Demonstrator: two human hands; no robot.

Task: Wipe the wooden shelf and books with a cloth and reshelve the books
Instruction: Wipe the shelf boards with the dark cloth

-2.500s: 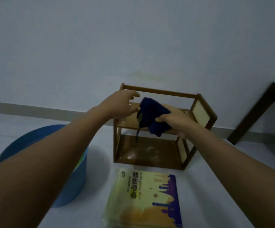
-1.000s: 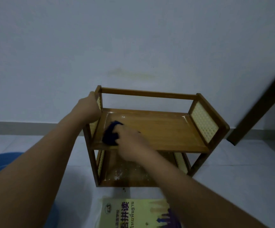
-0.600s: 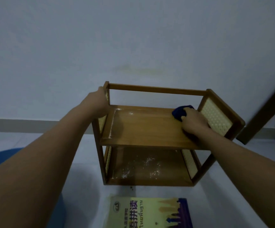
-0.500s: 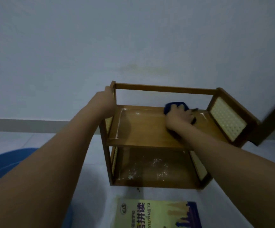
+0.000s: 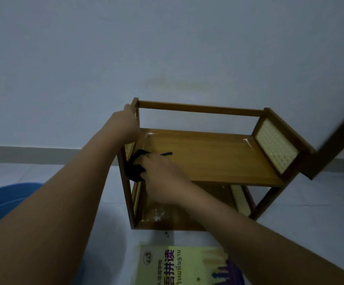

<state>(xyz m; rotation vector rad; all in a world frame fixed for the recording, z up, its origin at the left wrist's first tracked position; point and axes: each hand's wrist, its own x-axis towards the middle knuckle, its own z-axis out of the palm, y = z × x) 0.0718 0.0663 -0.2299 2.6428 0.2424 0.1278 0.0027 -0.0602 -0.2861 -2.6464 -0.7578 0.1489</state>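
- The left hand (image 5: 125,125) reaches up from the lower left of the frame and rests on the top left corner post of the wooden shelf (image 5: 208,161). Seen from behind, it wraps round the post, though the fingers themselves are mostly hidden on the far side.
- The left forearm runs as a long diagonal from the bottom left corner up to that post, covering part of the shelf's left side panel.
- The right hand (image 5: 162,177) comes in from the lower right and sits at the left end of the upper board, knuckles up, fingers curled round a dark cloth (image 5: 135,168).
- The cloth is bunched against the left front edge of that board, pressed between the hand and the wood; a small dark tail of it shows just past the fingers, toward the middle of the board.
- The right forearm crosses in front of the lower compartment and hides most of its middle.
- The lower board shows white dust specks (image 5: 159,215) left of the arm.
- The shelf stands on the pale floor against a plain wall, its woven side panel (image 5: 276,148) at centre right.
- A yellow book (image 5: 179,266) lies flat on the floor at the bottom centre, just in front of the shelf, its right part under the right arm.
- A blue tub (image 5: 8,198) sits at the left edge, partly behind the left arm.
- A dark furniture leg (image 5: 339,130) slants down the right edge.
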